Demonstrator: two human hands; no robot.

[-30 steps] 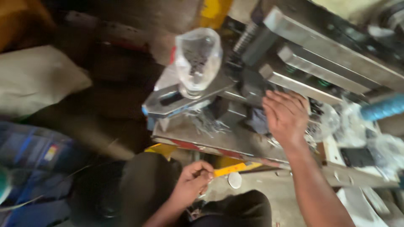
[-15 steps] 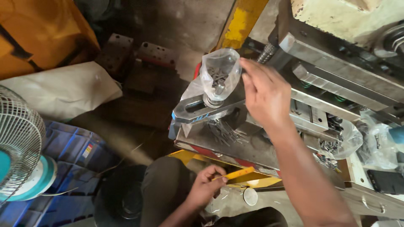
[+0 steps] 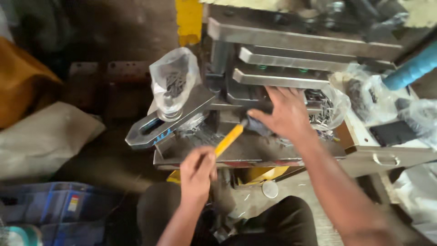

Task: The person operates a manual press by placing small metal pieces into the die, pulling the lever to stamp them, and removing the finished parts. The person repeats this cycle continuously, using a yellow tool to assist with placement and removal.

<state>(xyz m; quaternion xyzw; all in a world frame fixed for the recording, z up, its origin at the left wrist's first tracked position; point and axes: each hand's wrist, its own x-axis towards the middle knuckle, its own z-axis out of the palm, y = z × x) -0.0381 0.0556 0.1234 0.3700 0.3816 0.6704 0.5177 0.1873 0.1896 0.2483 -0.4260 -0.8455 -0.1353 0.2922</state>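
Note:
My left hand (image 3: 198, 172) grips the lower end of a tool with a yellow handle (image 3: 229, 139), whose dark tip points up toward the middle of a steel press die (image 3: 291, 82). My right hand (image 3: 284, 115) lies spread, palm down, on the die's bed just past that tip, touching the metal. A clear plastic bag of small dark metal parts (image 3: 172, 86) stands upright on a slotted steel clamp bar (image 3: 157, 125) at the left of the die.
More clear bags of small parts (image 3: 364, 93) lie at the right beside a blue tube (image 3: 412, 70). A metal drawer with a handle (image 3: 384, 159) sits below them. A white sack (image 3: 43, 139) and a blue crate (image 3: 50, 209) lie on the floor at left.
My left hand rose from my lap and brought the yellow-handled tool up to the die. My right hand moved from beside the bag down to the middle of the die bed.

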